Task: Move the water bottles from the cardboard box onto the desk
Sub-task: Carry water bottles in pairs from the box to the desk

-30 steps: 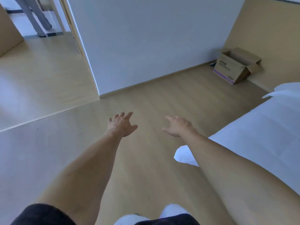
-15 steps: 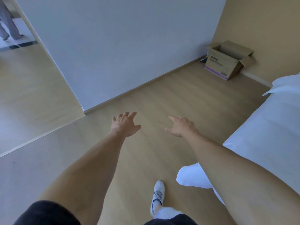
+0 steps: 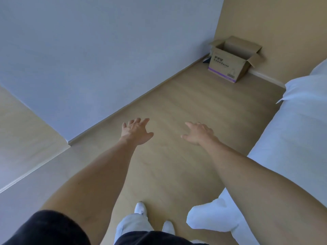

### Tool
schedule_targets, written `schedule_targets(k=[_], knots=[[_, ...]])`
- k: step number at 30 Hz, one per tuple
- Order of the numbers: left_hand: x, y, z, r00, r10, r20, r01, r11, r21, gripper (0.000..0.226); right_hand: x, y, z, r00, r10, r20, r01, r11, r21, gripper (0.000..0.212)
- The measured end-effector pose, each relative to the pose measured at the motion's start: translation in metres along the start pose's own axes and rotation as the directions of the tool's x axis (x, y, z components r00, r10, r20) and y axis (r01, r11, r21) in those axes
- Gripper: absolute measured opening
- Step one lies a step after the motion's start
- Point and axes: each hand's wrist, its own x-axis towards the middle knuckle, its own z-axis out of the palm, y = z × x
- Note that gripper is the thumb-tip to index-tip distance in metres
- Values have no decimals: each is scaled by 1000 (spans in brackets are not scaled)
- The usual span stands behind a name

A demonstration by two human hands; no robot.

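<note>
An open cardboard box (image 3: 228, 65) with purple print stands on the floor in the far corner, flaps up. Its inside is in shadow and no bottles show from here. My left hand (image 3: 136, 131) and my right hand (image 3: 199, 133) are stretched out in front of me over the wooden floor, fingers spread and holding nothing. Both hands are well short of the box. No desk is in view.
A bed with white sheets (image 3: 292, 138) runs along the right. A grey wall (image 3: 106, 50) ends at a corner (image 3: 68, 141) on the left. A small dark object (image 3: 206, 60) lies beside the box. My white shoes (image 3: 140, 207) are on the floor below.
The view has swung right and moved forward: the box now sits nearer and more central, the doorway at left has dropped out of sight. Both hands stay open and outstretched.
</note>
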Motion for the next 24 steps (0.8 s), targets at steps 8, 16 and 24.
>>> schedule_targets(k=[8,16,24], knots=[[127,43,-22,988,157,2,-157,988,10,71,89,34,-31,989,151,-10,-150,988,24,68],[291,57,-68,962,270,24,-271,962,20,70,213,38,-94,964,267,0,-267,962,52,70],[429,88,-124,928,372,22,-373,925,72,70,309,51,-160,925,381,-6,-378,920,99,68]])
